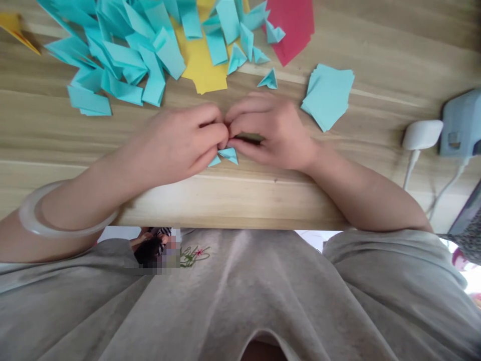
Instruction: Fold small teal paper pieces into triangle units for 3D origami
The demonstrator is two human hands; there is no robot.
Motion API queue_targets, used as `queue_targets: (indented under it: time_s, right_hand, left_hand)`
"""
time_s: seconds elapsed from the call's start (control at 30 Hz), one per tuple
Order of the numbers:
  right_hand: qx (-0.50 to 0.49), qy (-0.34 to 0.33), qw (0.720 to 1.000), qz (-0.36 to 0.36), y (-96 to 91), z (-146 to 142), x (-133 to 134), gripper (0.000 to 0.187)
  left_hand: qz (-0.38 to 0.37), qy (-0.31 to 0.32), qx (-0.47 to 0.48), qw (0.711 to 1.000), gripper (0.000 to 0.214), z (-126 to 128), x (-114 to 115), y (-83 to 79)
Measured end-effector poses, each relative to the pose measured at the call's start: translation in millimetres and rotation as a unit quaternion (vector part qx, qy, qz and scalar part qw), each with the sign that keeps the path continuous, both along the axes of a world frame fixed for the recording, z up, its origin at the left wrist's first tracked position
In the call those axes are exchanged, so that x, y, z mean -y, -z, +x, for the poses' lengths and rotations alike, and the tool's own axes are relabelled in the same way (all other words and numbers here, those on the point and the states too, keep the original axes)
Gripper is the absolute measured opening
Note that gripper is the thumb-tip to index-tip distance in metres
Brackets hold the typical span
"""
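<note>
Both hands meet over the wooden table (240, 200) near its front edge. My left hand (180, 143) and my right hand (268, 130) are closed, fingertips pinched together on a small folded teal paper piece (227, 155) whose pointed corners stick out below the fingers. A pale bangle (56, 220) sits on my left forearm. Just beyond my right hand lies a small folded teal triangle (269, 80).
A heap of folded teal strips (124, 55) covers the back left, over a yellow sheet (201, 65) and next to a red sheet (295, 25). A stack of teal squares (328, 95) lies right of my hands. A white plug (423, 134) and grey device (462, 123) sit far right.
</note>
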State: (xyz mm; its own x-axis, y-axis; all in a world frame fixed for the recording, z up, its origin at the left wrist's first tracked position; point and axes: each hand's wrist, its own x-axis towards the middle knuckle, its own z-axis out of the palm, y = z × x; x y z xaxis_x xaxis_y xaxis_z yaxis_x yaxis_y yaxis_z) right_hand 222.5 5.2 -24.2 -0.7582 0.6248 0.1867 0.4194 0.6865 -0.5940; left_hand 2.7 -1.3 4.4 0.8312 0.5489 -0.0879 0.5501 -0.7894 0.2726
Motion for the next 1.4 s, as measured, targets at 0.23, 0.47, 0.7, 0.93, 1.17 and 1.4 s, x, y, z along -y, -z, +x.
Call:
queue_targets:
  time_s: [0.23, 0.47, 0.7, 0.93, 1.17, 1.4]
  right_hand:
    - [-0.012, -0.006, 1.0, 0.001, -0.8, 0.7, 0.0, 0.026]
    - [-0.021, 0.003, 1.0, 0.016, 2.0, 0.4, 0.2, 0.022]
    - [-0.056, -0.002, 0.997, 0.044, 8.1, 0.5, -4.0, 0.029]
    - [-0.022, 0.01, 0.999, 0.028, 3.9, -1.1, -1.0, 0.024]
    - [-0.018, 0.0, 1.0, -0.008, 3.2, -0.6, -3.0, 0.033]
    - [-0.025, 0.006, 1.0, 0.014, 4.7, -0.9, -2.8, 0.032]
  left_hand:
    - [-0.008, 0.004, -0.017, 1.0, 0.037, 0.8, 0.3, -1.9]
    - [-0.031, -0.009, 0.013, 0.999, 0.029, 0.5, -0.2, -0.8]
    - [-0.077, -0.054, 0.072, 0.993, 0.025, 1.2, -0.3, 1.8]
    - [-0.031, -0.023, 0.038, 0.999, 0.031, 0.7, -0.3, 2.4]
    - [-0.024, -0.009, 0.038, 0.999, 0.031, 0.1, -1.3, 2.9]
    - [-0.037, -0.015, 0.055, 0.998, 0.029, 0.8, -1.7, 3.0]
